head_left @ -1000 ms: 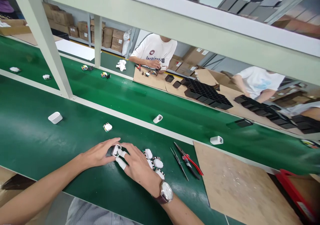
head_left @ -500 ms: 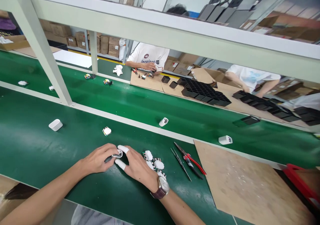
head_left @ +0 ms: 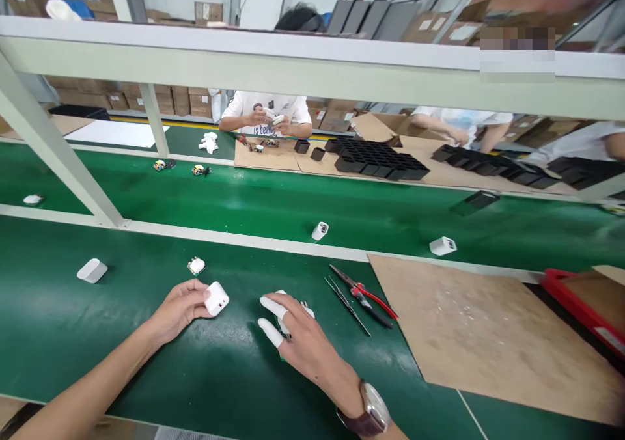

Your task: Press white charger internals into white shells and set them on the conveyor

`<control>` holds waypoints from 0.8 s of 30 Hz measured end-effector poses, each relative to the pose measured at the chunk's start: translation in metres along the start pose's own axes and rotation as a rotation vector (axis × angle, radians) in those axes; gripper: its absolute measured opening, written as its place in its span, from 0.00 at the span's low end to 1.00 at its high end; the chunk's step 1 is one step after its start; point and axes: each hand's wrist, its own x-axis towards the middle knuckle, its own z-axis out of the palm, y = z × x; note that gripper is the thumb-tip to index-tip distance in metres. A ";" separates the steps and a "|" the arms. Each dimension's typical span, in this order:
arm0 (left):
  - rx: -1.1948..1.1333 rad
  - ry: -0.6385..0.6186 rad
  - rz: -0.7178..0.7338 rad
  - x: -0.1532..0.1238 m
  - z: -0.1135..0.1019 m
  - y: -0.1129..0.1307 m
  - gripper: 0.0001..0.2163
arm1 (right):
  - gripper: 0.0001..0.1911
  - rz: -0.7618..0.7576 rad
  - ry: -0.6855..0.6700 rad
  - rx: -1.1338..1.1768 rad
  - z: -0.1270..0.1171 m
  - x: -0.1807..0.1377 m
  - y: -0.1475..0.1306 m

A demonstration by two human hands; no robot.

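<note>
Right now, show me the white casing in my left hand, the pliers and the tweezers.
White casing (head_left: 216,299), head view: middle of its shell.
Pliers (head_left: 358,290), head view: near the joint, where the handles begin.
Tweezers (head_left: 348,308), head view: about midway along their length.

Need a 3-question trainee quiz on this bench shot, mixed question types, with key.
1. Multiple choice: what does the left hand hold?
A) a flat brown cardboard sheet
B) a white, round-cornered plastic housing
C) a red, rectangular plastic bin

2. True or false: the slim silver metal tweezers lie nearer the right hand than the long-nosed metal pliers with red-and-black handles do.

3. Fill in: the round-faced wristwatch with a dark brown strap is on the ____ wrist.

Key: 1 B; 2 true; 3 right.
</note>
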 end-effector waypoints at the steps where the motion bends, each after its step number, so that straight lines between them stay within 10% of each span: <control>1: 0.010 -0.008 0.010 0.004 -0.003 0.006 0.14 | 0.20 0.007 0.002 -0.011 -0.001 -0.005 0.003; 7: 0.871 0.305 0.516 0.093 -0.045 0.072 0.08 | 0.14 -0.038 -0.016 -0.040 -0.003 -0.004 0.004; 13: 1.086 0.552 0.481 0.161 -0.099 0.110 0.05 | 0.16 -0.188 -0.069 -0.018 0.002 0.032 -0.011; 20: 1.299 0.713 0.492 0.044 -0.161 0.091 0.20 | 0.12 -0.228 -0.208 -0.078 0.046 0.114 -0.025; 24: 1.522 0.847 0.241 -0.037 -0.210 0.063 0.22 | 0.13 -0.194 -0.310 -0.145 0.086 0.157 -0.040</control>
